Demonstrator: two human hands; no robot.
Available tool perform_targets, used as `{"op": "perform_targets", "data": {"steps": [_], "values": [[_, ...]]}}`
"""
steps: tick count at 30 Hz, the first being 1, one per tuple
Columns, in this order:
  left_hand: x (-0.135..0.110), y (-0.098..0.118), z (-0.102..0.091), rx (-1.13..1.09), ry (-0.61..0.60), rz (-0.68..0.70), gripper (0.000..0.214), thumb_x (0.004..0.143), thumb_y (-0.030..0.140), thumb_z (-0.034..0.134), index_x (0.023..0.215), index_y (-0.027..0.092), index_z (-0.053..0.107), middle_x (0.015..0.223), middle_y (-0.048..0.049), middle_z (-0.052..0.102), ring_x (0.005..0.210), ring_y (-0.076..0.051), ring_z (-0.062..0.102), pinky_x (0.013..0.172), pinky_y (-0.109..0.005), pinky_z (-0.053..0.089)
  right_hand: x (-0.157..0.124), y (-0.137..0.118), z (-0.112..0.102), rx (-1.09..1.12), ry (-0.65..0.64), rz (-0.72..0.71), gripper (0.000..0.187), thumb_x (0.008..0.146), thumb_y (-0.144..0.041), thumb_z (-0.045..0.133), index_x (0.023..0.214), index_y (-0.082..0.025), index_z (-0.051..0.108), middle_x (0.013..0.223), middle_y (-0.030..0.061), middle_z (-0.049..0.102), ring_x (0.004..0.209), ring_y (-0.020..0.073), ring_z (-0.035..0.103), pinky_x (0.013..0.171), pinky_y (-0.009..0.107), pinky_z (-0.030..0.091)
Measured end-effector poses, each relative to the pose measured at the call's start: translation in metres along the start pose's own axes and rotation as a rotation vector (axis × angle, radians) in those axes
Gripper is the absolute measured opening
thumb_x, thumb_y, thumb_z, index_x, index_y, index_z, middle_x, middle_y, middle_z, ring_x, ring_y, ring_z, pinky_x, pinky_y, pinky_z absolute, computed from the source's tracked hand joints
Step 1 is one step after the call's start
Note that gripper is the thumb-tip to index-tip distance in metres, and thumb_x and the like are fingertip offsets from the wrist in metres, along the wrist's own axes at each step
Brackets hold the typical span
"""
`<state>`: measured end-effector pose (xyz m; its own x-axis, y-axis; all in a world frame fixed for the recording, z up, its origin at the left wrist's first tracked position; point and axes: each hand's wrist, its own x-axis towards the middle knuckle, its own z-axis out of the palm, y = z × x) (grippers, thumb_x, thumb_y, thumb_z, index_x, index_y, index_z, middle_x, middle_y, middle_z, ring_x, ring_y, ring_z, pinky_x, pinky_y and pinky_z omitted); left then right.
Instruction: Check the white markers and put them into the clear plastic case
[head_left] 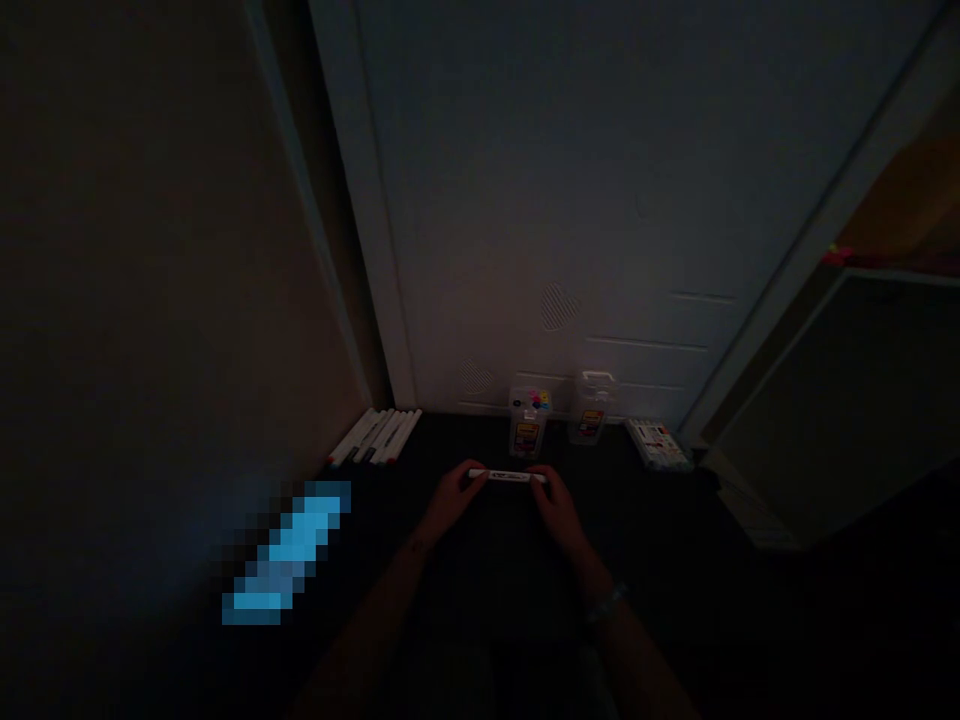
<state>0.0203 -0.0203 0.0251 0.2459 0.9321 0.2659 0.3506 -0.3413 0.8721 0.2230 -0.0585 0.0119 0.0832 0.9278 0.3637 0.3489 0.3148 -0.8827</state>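
Between my two hands a white marker [508, 476] with dark print on its barrel lies level, side to side. My left hand [455, 495] is closed on its left end, thumb and fingers pinching it. The right end is gripped by my right hand [556, 500] in the same way. Just beyond the marker stands a clear plastic case [529, 425] with coloured marker ends showing at its top. To the right of that is a second clear case [592, 410] with a handle and a similar label.
Several white markers [375, 437] lie side by side at the back left of the dark surface [502, 570]. A flat pack of markers [660, 445] is at the back right. A pale panel [600, 200] rises behind. A bright blurred screen-like patch [289, 555] glows at left.
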Motion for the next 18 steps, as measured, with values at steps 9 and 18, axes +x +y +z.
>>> {"op": "perform_targets", "data": {"steps": [9,18], "values": [[-0.0006,0.0033,-0.0012,-0.033,0.014,-0.021,0.033,0.082,0.045,0.043,0.096,0.019,0.058,0.075,0.0007,0.059,0.068,-0.013,0.053,0.062,-0.022,0.042,0.0011,-0.0007,-0.0032,0.071,0.043,0.082,0.031,0.086,-0.041,0.037,0.103,-0.022,0.056,0.092,0.0024,0.061,0.083,0.017,0.056,0.074,0.027,0.044],[-0.0002,0.0062,-0.0016,-0.013,0.003,-0.047,0.037,0.081,0.049,0.041,0.087,0.018,0.06,0.068,0.0013,0.055,0.065,-0.013,0.049,0.059,-0.022,0.04,0.0049,0.0054,-0.004,0.141,0.134,0.192,0.034,0.082,-0.05,0.043,0.091,-0.02,0.055,0.071,-0.0007,0.055,0.063,0.0141,0.051,0.055,0.023,0.041]]}}
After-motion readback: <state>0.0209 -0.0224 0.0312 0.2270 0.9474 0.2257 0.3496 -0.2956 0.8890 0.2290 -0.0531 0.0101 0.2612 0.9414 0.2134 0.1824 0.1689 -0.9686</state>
